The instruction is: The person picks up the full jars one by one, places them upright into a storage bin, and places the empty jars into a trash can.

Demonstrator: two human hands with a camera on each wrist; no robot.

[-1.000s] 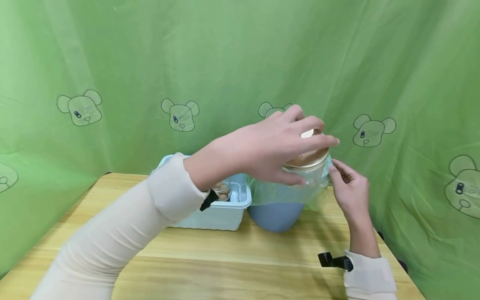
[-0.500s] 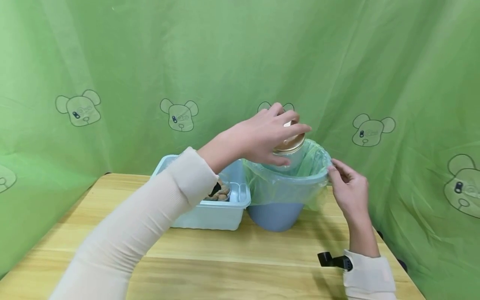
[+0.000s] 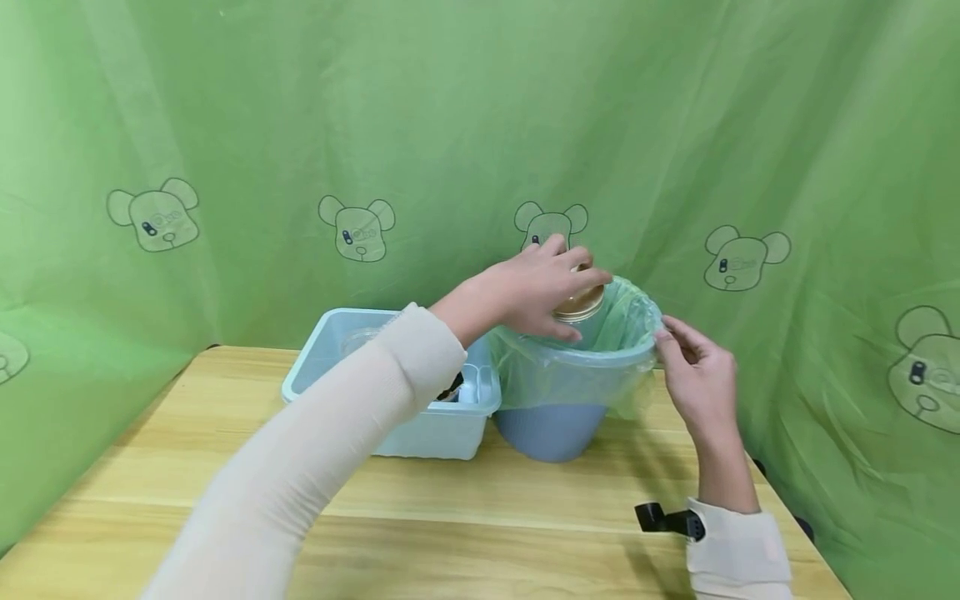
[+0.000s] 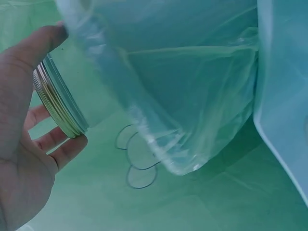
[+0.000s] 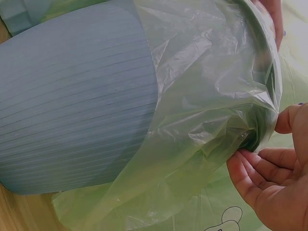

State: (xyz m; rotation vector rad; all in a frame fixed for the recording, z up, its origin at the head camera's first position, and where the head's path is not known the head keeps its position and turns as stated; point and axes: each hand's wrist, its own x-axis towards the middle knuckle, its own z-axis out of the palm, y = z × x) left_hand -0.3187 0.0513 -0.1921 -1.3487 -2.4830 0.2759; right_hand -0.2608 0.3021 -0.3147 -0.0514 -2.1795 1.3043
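While a green curtain (image 3: pixel 300 125) printed with bear faces closes off the background, the wooden counter (image 3: pixel 465 533) carries two containers side by side: a pale blue plastic bin (image 3: pixel 420 433) on the left and, touching or just beside it, a blue ribbed wastebasket (image 3: pixel 551 429) lined with a thin green bag (image 3: pixel 555 379) whose edge is folded over the rim. Above the mouth of the wastebasket, the left hand (image 3: pixel 528 292) grasps a glass jar (image 3: pixel 583 321) from above, fingers curled around its gold metal lid (image 3: pixel 579 304); the jar's body sits partly below the level of the liner's rim. From the left wrist view, the thumb and fingers (image 4: pixel 67 147) wrap the threaded edge of the lid (image 4: pixel 57 103), with the liner (image 4: pixel 183 96) close alongside. At the right edge of the rim, the right hand (image 3: pixel 693 375) pinches the folded liner between thumb and fingertips; the right wrist view shows the fingertips (image 5: pixel 250 161) pressed against the bunched plastic (image 5: pixel 211 110) at the rim. Small items lie inside the bin, too hidden to identify.
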